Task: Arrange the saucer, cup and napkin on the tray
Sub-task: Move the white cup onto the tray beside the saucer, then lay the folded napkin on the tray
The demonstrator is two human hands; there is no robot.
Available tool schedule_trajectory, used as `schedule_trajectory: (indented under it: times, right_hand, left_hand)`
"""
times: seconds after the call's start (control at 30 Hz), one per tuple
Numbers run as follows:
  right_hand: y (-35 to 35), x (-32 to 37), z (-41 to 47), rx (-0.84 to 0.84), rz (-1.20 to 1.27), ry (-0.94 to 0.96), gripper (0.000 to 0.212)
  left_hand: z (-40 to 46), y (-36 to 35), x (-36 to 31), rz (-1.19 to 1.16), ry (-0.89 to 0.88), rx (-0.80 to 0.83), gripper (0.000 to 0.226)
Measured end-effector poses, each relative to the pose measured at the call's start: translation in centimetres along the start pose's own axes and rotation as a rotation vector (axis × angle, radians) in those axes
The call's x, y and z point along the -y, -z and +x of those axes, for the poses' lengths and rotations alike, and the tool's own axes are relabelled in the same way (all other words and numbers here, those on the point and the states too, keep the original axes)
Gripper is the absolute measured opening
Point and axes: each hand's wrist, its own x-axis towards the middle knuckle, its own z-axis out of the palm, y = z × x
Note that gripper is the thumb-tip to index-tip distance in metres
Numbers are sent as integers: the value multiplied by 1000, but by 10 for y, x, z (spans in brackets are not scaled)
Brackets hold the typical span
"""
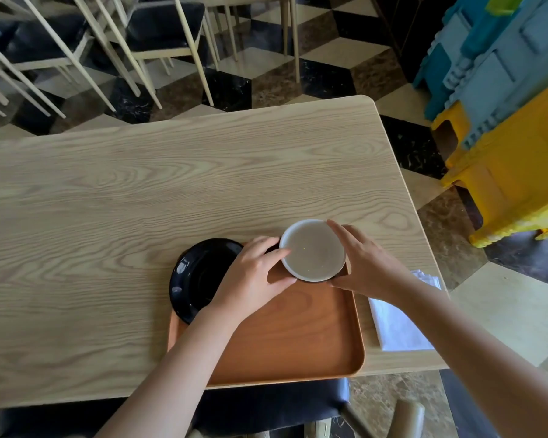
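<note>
While the glossy black round saucer point(200, 276) waits, left hand point(253, 273) and right hand point(367, 267) clasp the white-rimmed cup point(313, 250), fingers curled round it, over the orange wooden tray point(298, 339).

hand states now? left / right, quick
Left hand: closed on the cup, fingers on its left side.
Right hand: closed on the same cup, fingers around its right side.

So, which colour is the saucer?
Glossy black saucer; the head view shows it best.
</note>
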Motion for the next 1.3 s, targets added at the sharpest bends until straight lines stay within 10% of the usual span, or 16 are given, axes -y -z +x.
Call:
schedule_trajectory:
  times: [0.4,0.77,1.13,1.3]
  right_hand:
    - [-4,-10,-62,-366,-180,6,56]
    - [-36,-73,-133,-208,-67,-386,58]
    - [-48,-72,-136,-319,107,-397,53]
    - [-47,-73,-137,-362,197,-396,51]
  left_hand:
    - [-22,2,-69,5,26,-217,38]
    - [-22,-87,-157,-192,345,190,26]
    - [-5,-96,-172,-635,859,223,13]
    - [-5,-91,-169,-652,793,229,21]
